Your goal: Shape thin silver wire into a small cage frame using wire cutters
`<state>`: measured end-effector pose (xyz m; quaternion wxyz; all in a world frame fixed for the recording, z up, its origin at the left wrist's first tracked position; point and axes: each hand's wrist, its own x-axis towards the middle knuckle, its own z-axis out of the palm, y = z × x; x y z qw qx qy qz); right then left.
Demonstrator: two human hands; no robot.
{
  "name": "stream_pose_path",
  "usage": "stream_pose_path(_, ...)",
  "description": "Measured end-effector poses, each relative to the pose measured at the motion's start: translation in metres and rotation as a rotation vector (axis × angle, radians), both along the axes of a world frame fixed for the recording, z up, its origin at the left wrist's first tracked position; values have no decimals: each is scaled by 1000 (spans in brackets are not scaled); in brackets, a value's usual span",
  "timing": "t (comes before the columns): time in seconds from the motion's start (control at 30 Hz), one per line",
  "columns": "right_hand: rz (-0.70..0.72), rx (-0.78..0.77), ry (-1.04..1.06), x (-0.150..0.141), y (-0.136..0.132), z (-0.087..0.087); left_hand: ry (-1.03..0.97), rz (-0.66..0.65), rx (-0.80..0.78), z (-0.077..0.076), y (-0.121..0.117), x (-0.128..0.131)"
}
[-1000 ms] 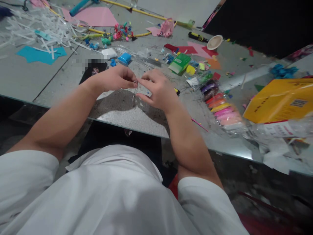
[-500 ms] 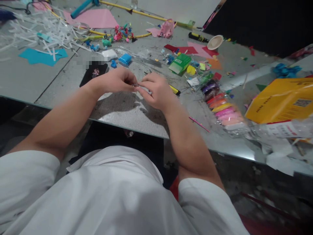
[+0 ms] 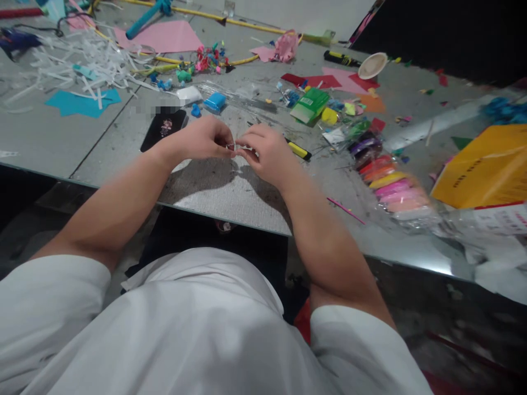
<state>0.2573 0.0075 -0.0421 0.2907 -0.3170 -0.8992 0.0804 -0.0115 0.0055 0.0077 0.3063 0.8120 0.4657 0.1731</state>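
Note:
Just above the grey table [image 3: 214, 192], my left hand [image 3: 208, 137] and my right hand [image 3: 263, 151] meet with their fingertips pinched together. Between them is a tiny reddish, shiny piece [image 3: 231, 147], mostly covered by the fingers and too small to name. A black phone [image 3: 164, 129] lies beside my left wrist. Behind the hands sit a blue clay packet [image 3: 214, 102], a small blue lump [image 3: 195, 111] and a white packet [image 3: 189, 95]. Right of my right hand rests a yellow and black cutter [image 3: 299, 149].
Multicoloured clay packs [image 3: 393, 184] and a yellow bag [image 3: 486, 167] lie to the right. A green packet [image 3: 310, 105] and red paper scraps sit further back. White paper strips [image 3: 82, 66] and blue paper [image 3: 84, 102] cover the left. A pink stick [image 3: 345, 210] lies near the front edge.
The whole view has shifted slightly, so things appear further right. My hands stay together at the same spot, with the fingertips slightly rearranged around the small piece.

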Motion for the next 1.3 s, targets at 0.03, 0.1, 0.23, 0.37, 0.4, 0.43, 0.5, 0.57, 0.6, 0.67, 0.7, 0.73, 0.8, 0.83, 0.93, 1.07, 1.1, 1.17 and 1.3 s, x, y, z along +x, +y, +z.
stream_pose_path(0.03,0,-8,-2,0,0,0,12,6,11,1,0,0)
stream_pose_path(0.1,-5,-40,2,-1,0,0,20,9,50,1,0,1)
stream_pose_path(0.23,-42,-136,21,-3,1,-1,20,-4,126,-3,1,0)
stream_pose_path(0.37,-71,-184,35,-5,-2,1,3,-14,173,-6,3,-2)
stream_pose_path(0.4,-72,-181,39,-5,-3,2,-3,-19,185,-6,3,-2)
stream_pose_path(0.43,-70,-177,42,-5,-4,3,-9,-25,197,-6,3,-2)
stream_pose_path(0.5,-72,-158,43,-6,-6,5,-27,-26,217,-7,3,-1)
stream_pose_path(0.57,-83,-119,32,-7,-8,7,-60,-13,227,-8,4,0)
stream_pose_path(0.6,-84,-89,23,-7,-9,9,-80,-5,228,-8,4,0)
stream_pose_path(0.67,-71,-22,5,-7,-12,12,-115,3,230,-10,6,0)
stream_pose_path(0.7,-63,12,1,-7,-14,14,-126,2,234,-11,6,-1)
stream_pose_path(0.73,-55,41,-4,-7,-17,16,-134,-5,241,-12,7,-1)
stream_pose_path(0.8,-56,84,-6,-8,-22,21,-146,-25,256,-14,8,-2)
stream_pose_path(0.83,-61,97,-9,-8,-24,23,-151,-37,258,-15,8,-3)
stream_pose_path(0.93,-89,115,-18,-9,-30,28,-161,-63,259,-15,7,-3)
stream_pose_path(1.07,-128,127,-2,-12,-30,24,-197,-29,298,-16,7,-2)
stream_pose_path(1.1,-125,133,2,-13,-29,21,-210,-17,305,-16,7,-1)
stream_pose_path(1.17,-119,157,15,-15,-26,15,-234,3,307,-17,8,0)
stream_pose_path(1.3,-159,176,43,-18,-23,5,-267,28,297,-19,9,1)
